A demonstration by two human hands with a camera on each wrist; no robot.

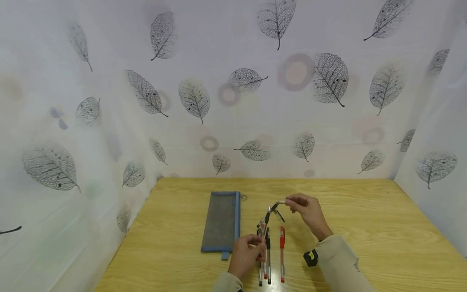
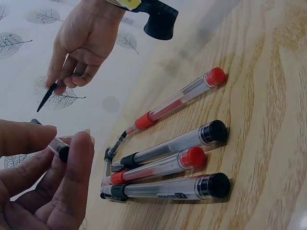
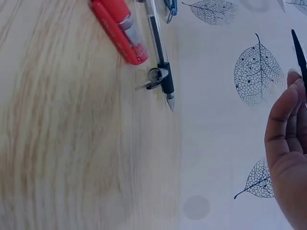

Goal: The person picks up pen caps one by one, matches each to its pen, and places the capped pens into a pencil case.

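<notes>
My left hand (image 1: 246,253) pinches a clear pen (image 1: 267,217) with a black grip, its silver tip bare and pointing up and away. In the left wrist view the black end of this pen (image 2: 62,152) shows between curled fingers. Up and to the right, my right hand (image 1: 308,211) holds a short black-and-clear piece that looks like a pen cap (image 1: 274,207), apart from the pen tip. A red pen (image 1: 282,253) and a black pen (image 1: 268,253) lie side by side, with another red pen (image 2: 184,160) and a black one (image 2: 182,187) near them.
Left of the pens lies a grey mesh pouch (image 1: 220,221) with blue edging and a zip. Another black-and-clear object (image 2: 108,163) lies across the pens' far ends. A leaf-patterned curtain (image 1: 233,101) hangs behind the wooden table (image 1: 365,227).
</notes>
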